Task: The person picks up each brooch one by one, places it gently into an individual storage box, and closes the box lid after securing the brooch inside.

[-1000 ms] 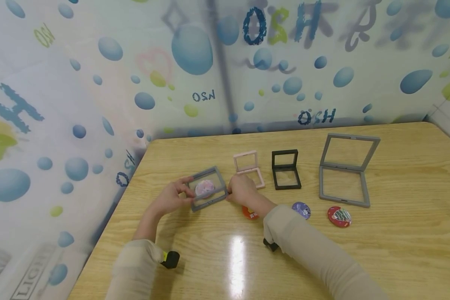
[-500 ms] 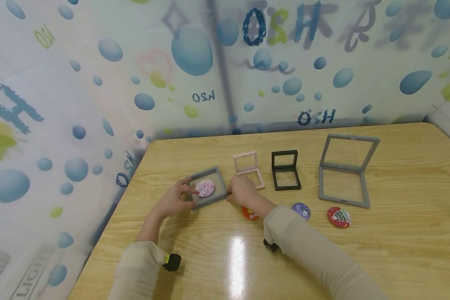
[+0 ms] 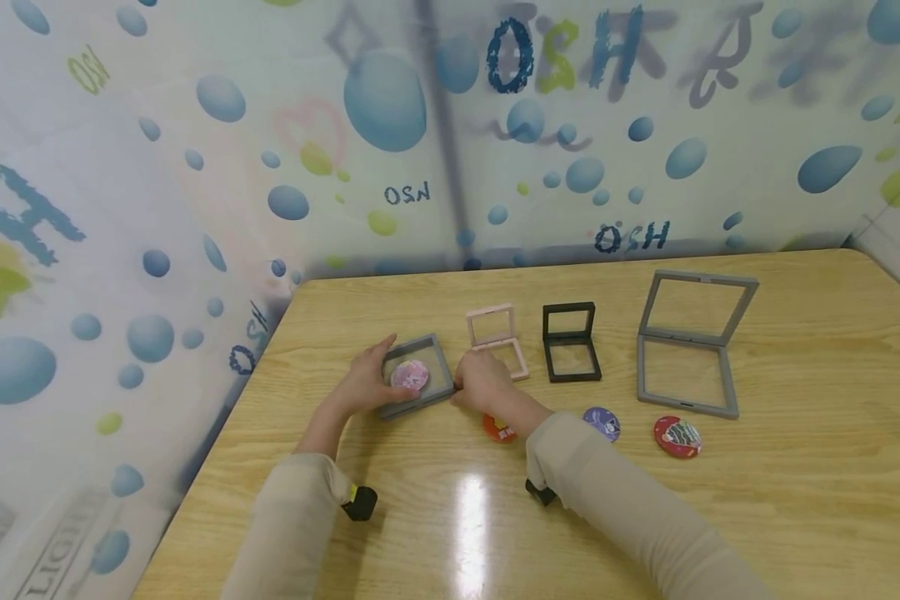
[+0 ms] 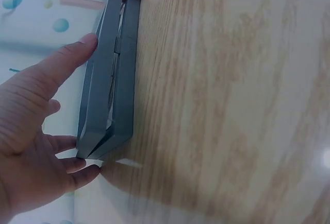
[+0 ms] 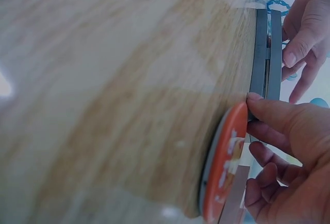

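A grey floating display frame (image 3: 438,354) lies on the table with its two halves almost together. In the left wrist view a thin gap (image 4: 111,98) shows between the halves, wider at the left end. A round pink badge (image 3: 412,372) is seen through its clear film. My left hand (image 3: 363,383) holds the frame's left end, thumb laid over the front edge and fingers at the left side. My right hand (image 3: 486,379) pinches the front right corner between thumb and forefinger. Close below that hand, partly hidden, an orange round badge (image 5: 227,157) leans in the right wrist view.
Three hinged frames stand unfolded behind and to the right: pink (image 3: 491,312), black (image 3: 570,307) and large grey (image 3: 688,405). A purple badge (image 3: 602,423) and a red badge (image 3: 677,437) lie on the wooden table (image 3: 817,483). A printed curtain (image 3: 270,100) hangs behind.
The upper half of the grey frame, raised over the badge a second ago, has come down. My left hand has shifted its thumb and fingers around the left end; my right hand stays at the corner.
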{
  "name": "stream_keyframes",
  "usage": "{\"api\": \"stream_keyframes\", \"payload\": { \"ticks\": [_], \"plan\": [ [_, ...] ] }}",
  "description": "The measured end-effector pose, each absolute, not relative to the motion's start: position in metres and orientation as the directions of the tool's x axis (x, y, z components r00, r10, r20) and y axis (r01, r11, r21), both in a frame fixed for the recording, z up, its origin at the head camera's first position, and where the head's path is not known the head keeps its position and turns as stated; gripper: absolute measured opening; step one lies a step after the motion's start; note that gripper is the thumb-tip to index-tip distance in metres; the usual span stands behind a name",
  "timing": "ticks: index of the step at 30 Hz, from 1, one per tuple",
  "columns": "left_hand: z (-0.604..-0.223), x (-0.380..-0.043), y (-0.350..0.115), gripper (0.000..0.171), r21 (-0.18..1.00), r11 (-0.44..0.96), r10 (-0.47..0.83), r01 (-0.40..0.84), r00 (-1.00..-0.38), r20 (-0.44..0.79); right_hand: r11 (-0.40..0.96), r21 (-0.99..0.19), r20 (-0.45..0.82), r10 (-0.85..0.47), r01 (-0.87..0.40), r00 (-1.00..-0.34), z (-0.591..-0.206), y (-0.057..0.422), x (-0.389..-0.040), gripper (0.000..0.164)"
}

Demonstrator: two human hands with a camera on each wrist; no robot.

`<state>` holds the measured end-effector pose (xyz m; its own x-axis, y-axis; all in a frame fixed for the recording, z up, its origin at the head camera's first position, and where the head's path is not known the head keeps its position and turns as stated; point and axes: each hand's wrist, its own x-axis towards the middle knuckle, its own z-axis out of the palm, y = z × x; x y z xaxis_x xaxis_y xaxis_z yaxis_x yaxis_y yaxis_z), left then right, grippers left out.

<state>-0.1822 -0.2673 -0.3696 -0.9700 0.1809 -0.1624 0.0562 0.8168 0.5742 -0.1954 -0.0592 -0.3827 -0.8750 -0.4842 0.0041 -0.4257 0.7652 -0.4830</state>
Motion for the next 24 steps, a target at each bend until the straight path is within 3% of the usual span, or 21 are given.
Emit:
{"api": "stream_keyframes", "payload": {
  "ticks": [15, 24],
  "plan": [
    [-0.3685, -0.1855, -0.2668, 0.102, 0.494, 0.865, 0.190, 0.090, -0.969, -0.155, 0.774, -0.465, -0.002, -0.485, -0.429, -0.874, -0.3831, -0.0603, -0.1949, 0.050],
    [-0.3678, -0.1869, -0.2622, 0.092, 0.503, 0.862, 0.164, 0.065, -0.974, -0.157, 0.776, -0.461, 0.010, -0.480, -0.430, -0.877, -0.3831, -0.0600, -0.1960, 0.049]
  ]
}}
